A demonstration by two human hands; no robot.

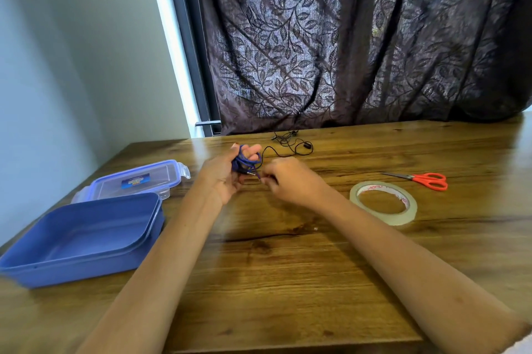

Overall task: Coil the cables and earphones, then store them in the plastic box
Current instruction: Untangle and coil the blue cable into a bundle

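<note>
A blue cable (244, 160) is wound in loops around the fingers of my left hand (227, 172), held above the middle of the wooden table (288, 267). Its metal jack end sticks out toward my right hand (288, 180), which pinches the cable's free end just to the right. Black earphones (290, 144) lie loose and uncoiled on the table beyond my hands. At the left stands the open blue plastic box (95, 250), with nothing inside it. Behind the box lies its clear lid (138, 180) with blue clips.
A roll of clear tape (383, 221) lies flat to the right of my right forearm. Red-handled scissors (429, 180) rest further right. A dark leaf-patterned curtain (345, 36) hangs behind the table's far edge.
</note>
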